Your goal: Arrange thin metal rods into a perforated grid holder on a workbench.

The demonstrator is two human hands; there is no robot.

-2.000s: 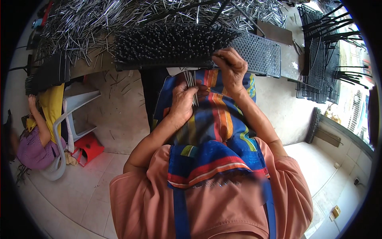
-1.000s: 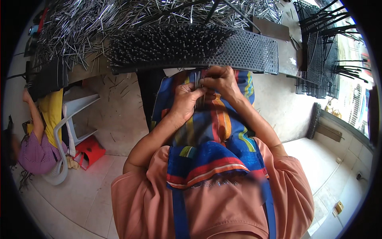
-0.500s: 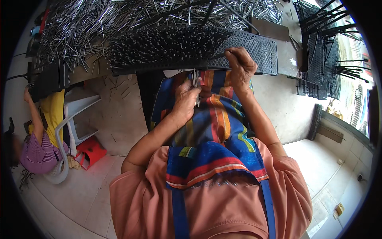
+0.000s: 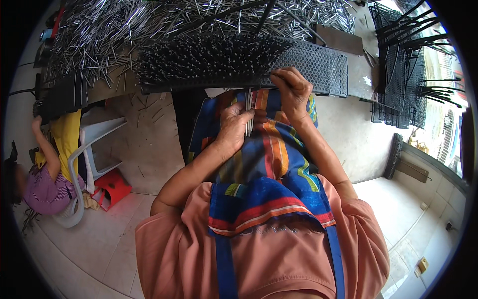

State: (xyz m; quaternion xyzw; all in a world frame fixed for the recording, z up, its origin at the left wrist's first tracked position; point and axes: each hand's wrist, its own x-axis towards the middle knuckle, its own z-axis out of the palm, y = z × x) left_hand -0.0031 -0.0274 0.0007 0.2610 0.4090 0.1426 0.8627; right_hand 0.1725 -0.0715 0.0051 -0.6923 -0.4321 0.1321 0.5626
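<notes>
My left hand (image 4: 233,127), over my lap, is closed around a small bunch of thin metal rods (image 4: 249,112) that stand nearly upright in the picture. Just to its right, my right hand (image 4: 294,92) is raised with thumb and fingers pinched together; whatever lies between the fingertips is too small to make out. Its fingertips are at the near edge of a long black perforated rack (image 4: 318,65). Dark thin rods (image 4: 199,60) stand packed in the holes over the rack's left and middle, while bare holes show at its right end.
A large heap of loose metal rods (image 4: 124,30) covers the table behind the rack. At the right stand more black mesh racks (image 4: 393,70) with dark rods. A flat brown plate (image 4: 339,40) lies at the back. A co-worker (image 4: 47,184) sits at far left by a grey chair (image 4: 77,199).
My right hand has moved a little left and nearer along the rack's edge, its fingers still pinched. The rods in my left hand have shifted slightly right.
</notes>
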